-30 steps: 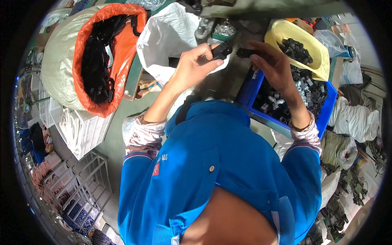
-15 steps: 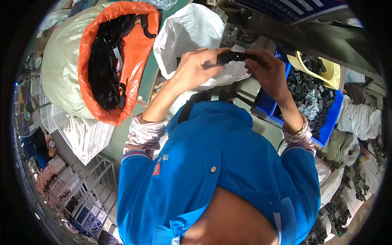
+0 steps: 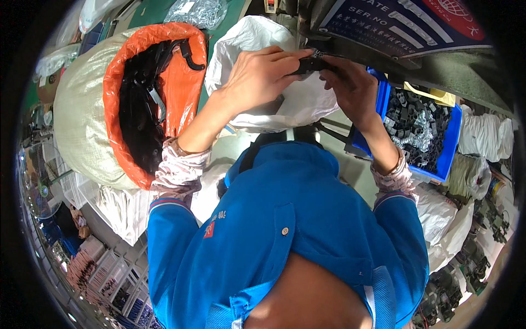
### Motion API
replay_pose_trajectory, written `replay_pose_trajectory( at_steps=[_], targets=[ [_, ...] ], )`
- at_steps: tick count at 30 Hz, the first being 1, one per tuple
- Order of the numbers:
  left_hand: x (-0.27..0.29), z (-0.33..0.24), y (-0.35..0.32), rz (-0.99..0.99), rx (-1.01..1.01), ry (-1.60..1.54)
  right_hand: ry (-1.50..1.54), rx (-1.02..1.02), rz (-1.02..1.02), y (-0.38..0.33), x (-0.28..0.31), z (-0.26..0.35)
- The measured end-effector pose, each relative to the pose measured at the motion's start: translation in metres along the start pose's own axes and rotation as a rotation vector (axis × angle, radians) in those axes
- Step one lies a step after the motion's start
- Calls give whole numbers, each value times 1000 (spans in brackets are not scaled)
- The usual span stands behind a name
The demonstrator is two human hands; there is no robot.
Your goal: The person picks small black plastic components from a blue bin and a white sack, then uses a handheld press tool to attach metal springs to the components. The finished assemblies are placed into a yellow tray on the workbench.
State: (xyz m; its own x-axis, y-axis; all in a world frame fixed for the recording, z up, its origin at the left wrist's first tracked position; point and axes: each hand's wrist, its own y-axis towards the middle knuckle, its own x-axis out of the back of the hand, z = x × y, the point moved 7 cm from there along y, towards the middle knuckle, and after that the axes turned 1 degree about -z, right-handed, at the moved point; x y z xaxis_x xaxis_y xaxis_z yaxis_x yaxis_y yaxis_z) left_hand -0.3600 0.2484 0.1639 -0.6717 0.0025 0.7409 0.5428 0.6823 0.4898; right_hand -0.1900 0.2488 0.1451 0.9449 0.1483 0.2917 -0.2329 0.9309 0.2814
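Over the mouth of a white sack (image 3: 249, 35), my left hand (image 3: 260, 77) is closed on one end of a long black plastic piece (image 3: 311, 65). My right hand (image 3: 353, 90) grips the other end from the right. Between the hands, a small shiny bit shows at the upper edge of the piece, too small to name. My fingers hide both ends. Just right of my right hand stands a blue bin (image 3: 450, 143) of small dark plastic parts (image 3: 402, 112), with shiny metal pieces (image 3: 421, 137) among them.
A bulging sack with an orange lining (image 3: 189, 107) on the left holds black plastic pieces (image 3: 143, 104), some hook-ended. Beyond my hands, a dark machine body (image 3: 466, 77) bears a blue label plate (image 3: 383, 24). A yellow tray (image 3: 433, 94) sits at the blue bin's far edge.
Both hands have carried the black piece slightly farther away, up near the machine. The piece has turned, so less of its length shows between my fingers. The view has shifted a little.
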Motion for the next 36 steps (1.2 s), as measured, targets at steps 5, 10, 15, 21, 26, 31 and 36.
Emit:
replay_pose_trajectory(
  at_steps=[5,10,15,21,26,31,36],
  targets=[
    [-2,14,14,25,-7,-17,-166,-4,-46,8,5,0],
    [-17,22,20,194,44,81,-117,-205,-50,4,5,-27],
    [-33,42,21,332,131,-38,-12,-280,47,8,2,-45],
    [-13,50,-5,160,256,-270,17,-277,97,11,3,-50],
    [-9,43,-5,207,325,-230,283,-355,227,19,18,-107],
    [-13,43,-5,206,330,-268,-1467,425,385,38,-7,-179],
    [-12,45,-10,180,287,-243,-1213,73,404,45,-11,-191]
  ],
)
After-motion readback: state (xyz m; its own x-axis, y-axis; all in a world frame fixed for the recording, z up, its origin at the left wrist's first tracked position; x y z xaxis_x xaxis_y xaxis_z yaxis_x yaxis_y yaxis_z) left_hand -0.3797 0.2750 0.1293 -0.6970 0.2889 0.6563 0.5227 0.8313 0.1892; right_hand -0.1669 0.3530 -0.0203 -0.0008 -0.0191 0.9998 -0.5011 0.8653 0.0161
